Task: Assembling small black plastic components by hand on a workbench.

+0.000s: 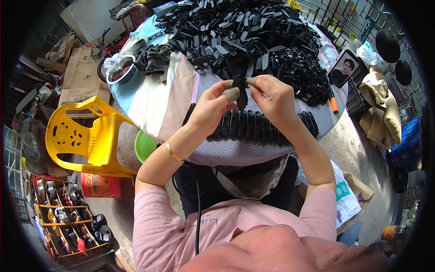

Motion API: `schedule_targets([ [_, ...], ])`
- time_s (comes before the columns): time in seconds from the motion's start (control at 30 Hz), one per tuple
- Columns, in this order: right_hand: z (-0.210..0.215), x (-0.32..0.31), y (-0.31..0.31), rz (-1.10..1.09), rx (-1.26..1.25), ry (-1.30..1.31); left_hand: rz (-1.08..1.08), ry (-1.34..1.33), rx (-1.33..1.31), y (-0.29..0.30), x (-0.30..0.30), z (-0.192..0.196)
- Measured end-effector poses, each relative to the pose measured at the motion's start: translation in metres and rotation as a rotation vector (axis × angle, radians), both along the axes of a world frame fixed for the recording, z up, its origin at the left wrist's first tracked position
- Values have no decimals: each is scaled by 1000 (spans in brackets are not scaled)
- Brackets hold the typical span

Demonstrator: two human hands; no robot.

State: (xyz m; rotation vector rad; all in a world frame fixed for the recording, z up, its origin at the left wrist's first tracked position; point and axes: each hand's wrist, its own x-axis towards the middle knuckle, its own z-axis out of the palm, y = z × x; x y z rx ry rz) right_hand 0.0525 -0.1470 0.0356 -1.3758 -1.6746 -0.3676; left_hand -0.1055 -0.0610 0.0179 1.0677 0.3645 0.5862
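Note:
Over the near half of a cloth-covered round table (158,99), my left hand (213,102) and my right hand (274,97) are close together, fingers pinched. Between them is a thin black plastic piece (242,97), gripped from both sides; its finer details are too small to make out. Tan finger covers wrap some of my fingertips. Just below my hands, a neat row of black plastic pieces (249,126) stands side by side along the near edge. Beyond my hands rises a large heap of loose black plastic pieces (235,31), some catching the light.
A dark glove (154,59) and a bowl (120,75) holding a clear bag lie on the table's left. At its right are an orange-handled tool (334,105) and a lit screen (345,69). On the left stand a yellow chair (86,136), a red bucket (100,185) and a shoe rack (63,222).

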Motion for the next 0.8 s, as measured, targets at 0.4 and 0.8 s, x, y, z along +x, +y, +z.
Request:
schedule_targets([
  [0.4, -2, 1, 10, 16, 137, 373, 10, -109, -120, 4, 21, 10],
  [0.8, 0, 1, -3, -22, 221, -134, -45, -52, -99, -5, 14, 4],
])
